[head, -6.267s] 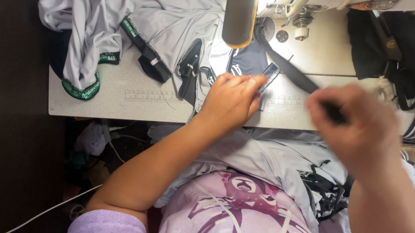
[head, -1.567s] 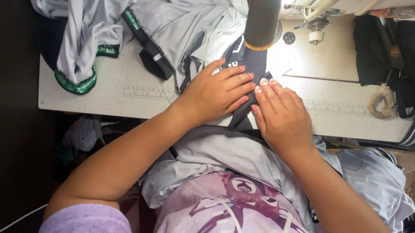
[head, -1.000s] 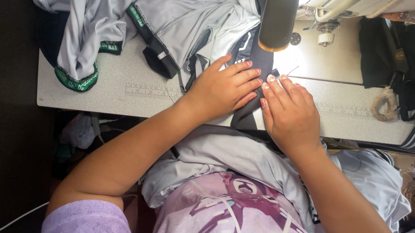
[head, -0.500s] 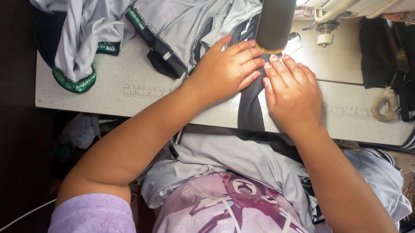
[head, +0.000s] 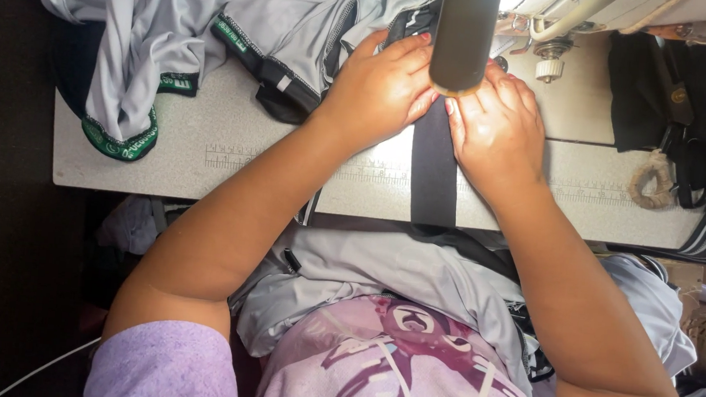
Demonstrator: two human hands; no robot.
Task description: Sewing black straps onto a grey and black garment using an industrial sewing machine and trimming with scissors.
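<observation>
Black fabric strip (head: 434,175) lies flat on the pale sewing table (head: 205,157), running from the near edge straight away toward the machine, seen from above by a head camera.

Nearest the viewer, grey cloth (head: 380,276) is bunched in the person's lap, over a lilac printed top. The strip climbs from there over the table's near edge.

Farther on, both hands lie palm down with fingers spread and pressed flat, gripping nothing. The left hand (head: 378,91) presses on the strip's left edge and the right hand (head: 497,130) on its right edge, so the strip passes between them.

Just beyond the fingertips, a dark cylinder (head: 464,35) blocks the view of the needle area, so where the strip meets the foot cannot be told. At far left sits a heap of grey garments (head: 216,11) with green-trimmed cuffs; at far right, dark cloth and a loop of cord (head: 653,176).

To guide well, even pressure from both palms, edges kept parallel and fingertips clear of the needle seem wise.

Compared with half a second ago, the hands sit slightly farther from the viewer, and more strip shows between them.
</observation>
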